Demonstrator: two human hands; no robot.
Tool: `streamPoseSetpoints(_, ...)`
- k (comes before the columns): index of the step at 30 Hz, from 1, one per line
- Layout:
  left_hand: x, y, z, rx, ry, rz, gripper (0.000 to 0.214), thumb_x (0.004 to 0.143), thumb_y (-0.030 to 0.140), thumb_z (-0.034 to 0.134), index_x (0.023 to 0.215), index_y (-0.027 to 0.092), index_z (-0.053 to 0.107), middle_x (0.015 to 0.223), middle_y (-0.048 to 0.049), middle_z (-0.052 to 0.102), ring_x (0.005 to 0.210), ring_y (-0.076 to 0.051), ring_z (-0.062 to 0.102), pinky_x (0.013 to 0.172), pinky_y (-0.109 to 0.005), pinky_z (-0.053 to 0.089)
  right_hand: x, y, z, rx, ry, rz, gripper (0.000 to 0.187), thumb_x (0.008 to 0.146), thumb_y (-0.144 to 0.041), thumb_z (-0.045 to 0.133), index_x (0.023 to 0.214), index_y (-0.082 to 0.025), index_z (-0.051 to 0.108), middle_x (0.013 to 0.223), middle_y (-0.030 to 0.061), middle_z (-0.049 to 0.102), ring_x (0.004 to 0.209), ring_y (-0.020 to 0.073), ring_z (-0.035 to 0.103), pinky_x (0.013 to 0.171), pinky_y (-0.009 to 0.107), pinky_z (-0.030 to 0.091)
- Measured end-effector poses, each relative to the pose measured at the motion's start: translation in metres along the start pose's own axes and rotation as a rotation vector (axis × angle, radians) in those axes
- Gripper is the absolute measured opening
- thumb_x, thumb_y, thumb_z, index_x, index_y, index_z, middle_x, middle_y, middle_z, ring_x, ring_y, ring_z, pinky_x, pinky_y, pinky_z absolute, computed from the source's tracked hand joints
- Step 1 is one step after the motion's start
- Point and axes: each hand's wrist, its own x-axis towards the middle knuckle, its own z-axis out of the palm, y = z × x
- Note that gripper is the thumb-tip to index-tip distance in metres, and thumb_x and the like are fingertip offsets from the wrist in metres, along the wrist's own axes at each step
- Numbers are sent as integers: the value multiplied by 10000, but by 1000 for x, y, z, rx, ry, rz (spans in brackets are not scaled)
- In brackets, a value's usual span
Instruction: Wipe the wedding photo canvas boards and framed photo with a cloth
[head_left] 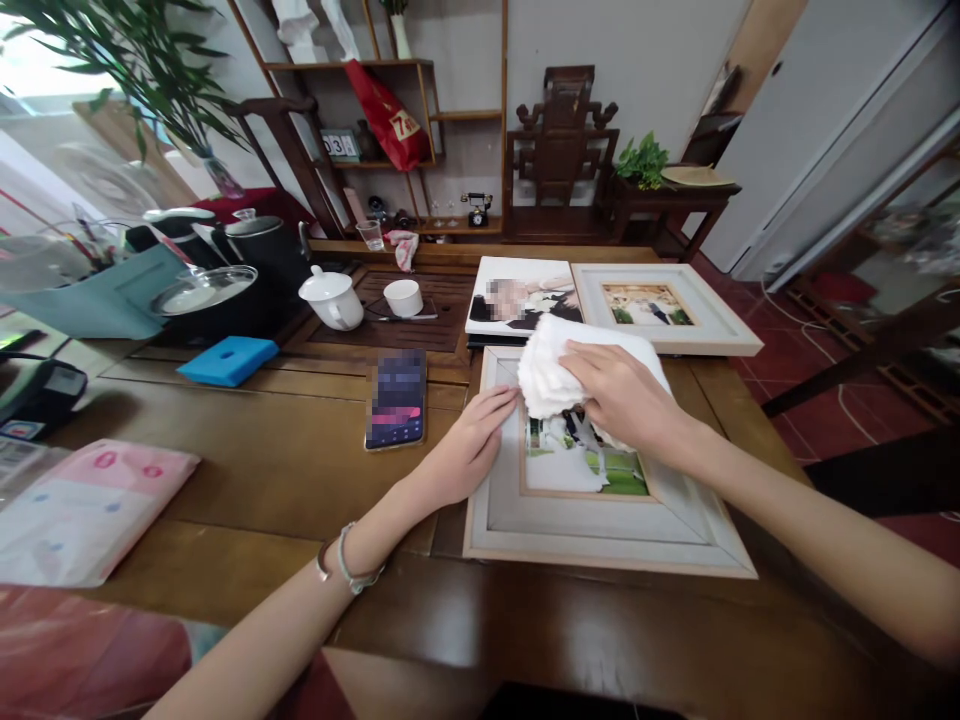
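A picture frame (600, 525) with a wide pale border lies flat on the wooden table before me, a photo (581, 465) with green grass inside it. My right hand (619, 395) presses a folded white cloth (551, 365) onto the frame's upper part, covering the top of the photo. Its fingers are bent over the cloth. On the frame's left border rests my left hand (476, 440), its fingers stretched out over the edge. Just beyond the frame lie a photo panel (523, 290) and a second framed photo (667, 305).
A phone (396, 400) lies left of the frame. Farther left are a blue box (229, 360), a white lidded cup (331, 298), a small white cup (403, 297), a dark pot (206, 300) and a pink-and-white plastic packet (101, 510). Chairs and shelves stand behind the table.
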Motion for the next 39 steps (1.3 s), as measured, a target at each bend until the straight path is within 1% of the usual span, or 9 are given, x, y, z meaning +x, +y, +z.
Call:
streamPoseSetpoints(6,5,7,-3,20,-24,-19,468,976,109,351,1422,188,473,1452,-148,465,1372,-295,391,1158,-548,326,53,1,22,290,-3,-208,613,687,25,436,1261,-148,560,1343,128,594,1373,273,396,1052,479,370)
streamPoseSetpoints(10,4,5,-2,-1,-13,-17,451,982,117,354,1403,196,495,1437,-136,484,1362,-289,406,1153,-545,336,64,6,28,351,-97,-191,513,676,-15,444,1136,-156,621,1280,135,609,1227,284,511,990,454,407)
streamPoseSetpoints(14,1,-2,0,-17,-11,-17,447,992,140,358,1417,194,485,1450,-143,485,1391,-293,384,1153,-577,322,42,17,14,319,-156,-177,427,669,-21,443,1006,-177,654,1164,113,657,1166,282,541,963,423,426)
streamPoseSetpoints(21,-2,-5,0,-20,-15,-20,462,1003,148,348,1454,196,438,1488,-150,452,1420,-275,356,1161,-581,307,-31,56,-18,259,-272,-46,519,645,-26,429,1066,-207,673,1219,74,663,1149,281,591,980,436,453)
streamPoseSetpoints(26,-1,-5,1,-8,-16,-18,464,999,137,351,1451,184,444,1480,-154,462,1419,-274,358,1162,-575,309,-58,69,-11,134,-125,155,597,693,-47,431,1261,-149,581,1363,124,592,1275,313,526,1052,485,422)
streamPoseSetpoints(30,-1,-4,0,-24,-26,-28,470,1000,135,352,1457,201,437,1491,-139,453,1421,-275,352,1165,-584,293,-57,33,-4,-51,-121,167,534,704,-43,442,1214,-89,590,1343,176,601,1327,336,474,1065,496,409)
streamPoseSetpoints(33,-1,-3,-1,-27,-27,-30,469,1001,141,354,1457,215,437,1493,-130,453,1419,-276,352,1168,-585,287,-64,-15,-15,-123,-203,176,472,686,-40,433,1115,-82,628,1163,202,689,1151,353,608,905,481,519)
streamPoseSetpoints(35,0,-3,-1,-21,-27,-29,469,1002,141,350,1459,206,432,1495,-134,448,1422,-271,344,1173,-580,279,-77,-47,-27,-96,-216,93,507,629,-52,453,1095,-112,644,1098,182,717,968,327,683,791,452,564)
streamPoseSetpoints(39,-1,-3,0,-26,-26,-14,482,998,127,351,1468,218,413,1504,-121,436,1427,-264,331,1178,-585,268,-101,-82,-45,76,-163,-100,587,501,-69,472,1043,-184,668,1107,137,730,961,294,690,763,413,579)
